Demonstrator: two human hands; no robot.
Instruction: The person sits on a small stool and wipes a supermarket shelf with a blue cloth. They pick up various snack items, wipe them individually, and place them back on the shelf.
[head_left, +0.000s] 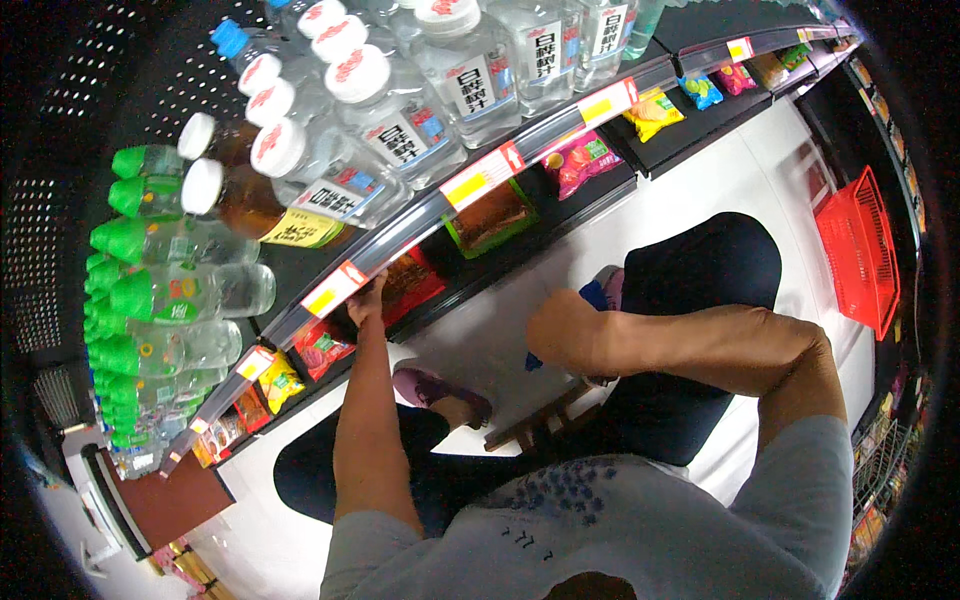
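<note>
My left hand (367, 302) reaches in under the price rail (405, 240) of the shelf, beside a red snack packet (411, 285) on the lower tier. The rail hides most of its fingers, so I cannot tell whether it grips anything. A smaller red bag (322, 349) lies just left of the wrist. My right hand (570, 330) is closed above the floor between my knees. Dark blue cloth (594, 295) pokes out on both sides of that fist.
Clear bottles with white caps (390, 142) and green-capped bottles (180, 292) crowd the upper shelf. Snack bags, including a pink one (581, 161), line the lower tier. A red plastic basket (855, 255) stands at right. A wooden stool (540, 420) is beneath me.
</note>
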